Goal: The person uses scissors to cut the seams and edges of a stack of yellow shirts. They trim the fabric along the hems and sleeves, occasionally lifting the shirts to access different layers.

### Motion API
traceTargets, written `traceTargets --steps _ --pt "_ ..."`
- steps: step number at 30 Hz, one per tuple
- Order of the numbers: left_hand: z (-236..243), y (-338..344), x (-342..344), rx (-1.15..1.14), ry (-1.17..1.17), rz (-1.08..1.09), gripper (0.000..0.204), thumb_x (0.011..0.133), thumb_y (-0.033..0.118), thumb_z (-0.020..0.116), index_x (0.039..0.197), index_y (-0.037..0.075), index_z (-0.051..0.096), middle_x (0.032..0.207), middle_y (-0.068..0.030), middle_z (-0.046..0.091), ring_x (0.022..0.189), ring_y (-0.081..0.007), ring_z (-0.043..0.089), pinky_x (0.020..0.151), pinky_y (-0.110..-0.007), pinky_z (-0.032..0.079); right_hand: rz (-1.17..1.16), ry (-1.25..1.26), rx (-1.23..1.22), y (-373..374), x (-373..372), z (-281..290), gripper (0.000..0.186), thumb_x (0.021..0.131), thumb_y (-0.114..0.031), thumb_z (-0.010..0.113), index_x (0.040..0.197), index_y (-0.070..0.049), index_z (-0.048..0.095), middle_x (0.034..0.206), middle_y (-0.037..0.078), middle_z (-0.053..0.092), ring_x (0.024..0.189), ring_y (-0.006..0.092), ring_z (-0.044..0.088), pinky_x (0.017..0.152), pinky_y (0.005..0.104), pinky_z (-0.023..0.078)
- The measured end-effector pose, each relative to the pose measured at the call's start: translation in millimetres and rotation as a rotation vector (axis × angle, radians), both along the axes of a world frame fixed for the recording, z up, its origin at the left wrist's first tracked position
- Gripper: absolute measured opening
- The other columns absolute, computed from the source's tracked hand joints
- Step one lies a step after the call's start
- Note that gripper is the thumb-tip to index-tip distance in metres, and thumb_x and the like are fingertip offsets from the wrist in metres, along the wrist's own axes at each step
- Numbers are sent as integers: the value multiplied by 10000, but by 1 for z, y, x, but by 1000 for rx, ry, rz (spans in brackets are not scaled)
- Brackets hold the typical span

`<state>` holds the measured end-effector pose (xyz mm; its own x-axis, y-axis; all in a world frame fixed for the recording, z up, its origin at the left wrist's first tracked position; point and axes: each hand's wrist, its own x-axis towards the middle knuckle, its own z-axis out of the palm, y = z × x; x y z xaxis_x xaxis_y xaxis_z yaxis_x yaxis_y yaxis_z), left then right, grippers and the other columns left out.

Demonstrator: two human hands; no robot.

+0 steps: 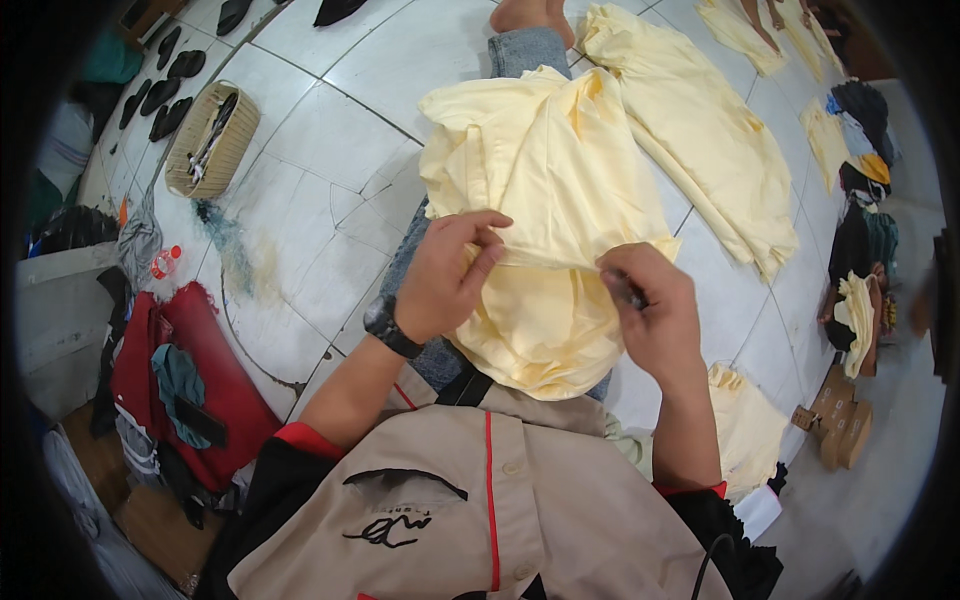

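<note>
Pale yellow garment (555, 190) is draped over the person's lap and outstretched leg, seated on the white tiled floor (330, 140). Left hand (450, 275) has its grip pinched shut on a fold of the fabric, thumb and fingers together on the cloth. Right hand (655, 310) is clamped on a small dark tool (625, 290) – can't tell what kind – held against the same fold. My worry: the tool could catch the wrong layer or nick the cloth if the fold slips, since the fabric's bunched up. More yellow garments (700, 130) lie beside, plus a woven basket (210, 140).
</note>
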<state>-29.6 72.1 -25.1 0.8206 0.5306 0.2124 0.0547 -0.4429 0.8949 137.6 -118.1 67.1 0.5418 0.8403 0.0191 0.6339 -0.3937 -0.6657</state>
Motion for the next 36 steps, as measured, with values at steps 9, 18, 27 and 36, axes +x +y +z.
traceTargets --steps 9,18,27,36 --pt "16 -3 33 566 18 139 198 905 31 725 1097 31 676 967 -130 690 838 -315 656 765 -393 514 -205 -158 -186 5 15 -27 393 821 -57 775 1193 -64 648 984 139 695 924 365 707 768 451 557" --pt "-6 -31 42 233 -28 -5 225 871 53 777 1091 45 730 984 -122 713 908 -314 694 763 -396 564 -219 275 213 8 -10 -9 395 897 -62 799 1255 -32 635 949 121 698 766 192 688 702 312 562" --pt "-7 -23 33 187 21 3 123 911 49 759 1031 23 745 996 -125 759 835 -321 731 726 -389 585 -51 -161 -40 0 -8 -23 342 826 -45 795 1141 -41 662 928 129 702 809 342 707 659 415 555" --pt "-17 -23 33 209 -21 -27 143 941 95 752 1073 40 746 1001 -121 777 900 -288 756 764 -353 592 -25 -200 -73 -2 -9 -18 318 847 -81 774 1145 -48 668 934 112 700 814 326 700 646 419 543"
